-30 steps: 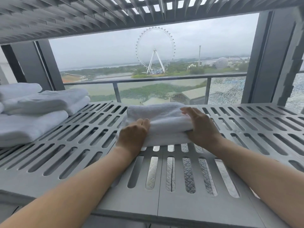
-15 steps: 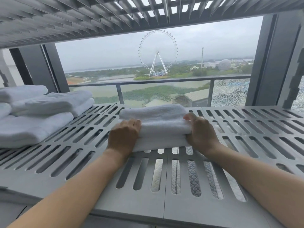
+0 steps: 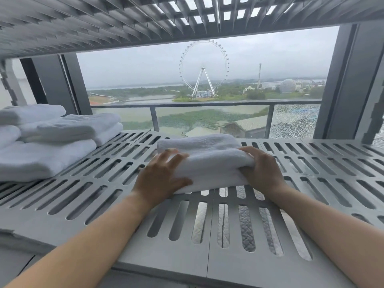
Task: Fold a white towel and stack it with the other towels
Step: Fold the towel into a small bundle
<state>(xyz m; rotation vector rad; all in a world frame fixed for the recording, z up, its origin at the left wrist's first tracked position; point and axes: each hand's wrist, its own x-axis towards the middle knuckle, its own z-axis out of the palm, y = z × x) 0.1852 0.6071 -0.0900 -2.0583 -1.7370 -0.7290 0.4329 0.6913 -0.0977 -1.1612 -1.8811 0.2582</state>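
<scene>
A folded white towel [image 3: 207, 156] lies on the grey slotted shelf [image 3: 104, 179], near its middle. My left hand [image 3: 164, 177] grips the towel's left end, fingers spread over the top and thumb under the front edge. My right hand [image 3: 262, 171] holds the right end, fingers curled over the top. A stack of folded white towels [image 3: 47, 142] sits at the left end of the same shelf, well apart from the towel in my hands.
A second slotted shelf [image 3: 145, 21] hangs close overhead. Dark window posts [image 3: 340, 84] stand behind the shelf on both sides, with a glass balcony railing [image 3: 207, 104] beyond. The shelf's right half [image 3: 332, 163] carries nothing.
Both hands have tightened on the towel's ends. My left fingers have spread across its top, and the towel's left front edge looks slightly raised off the shelf.
</scene>
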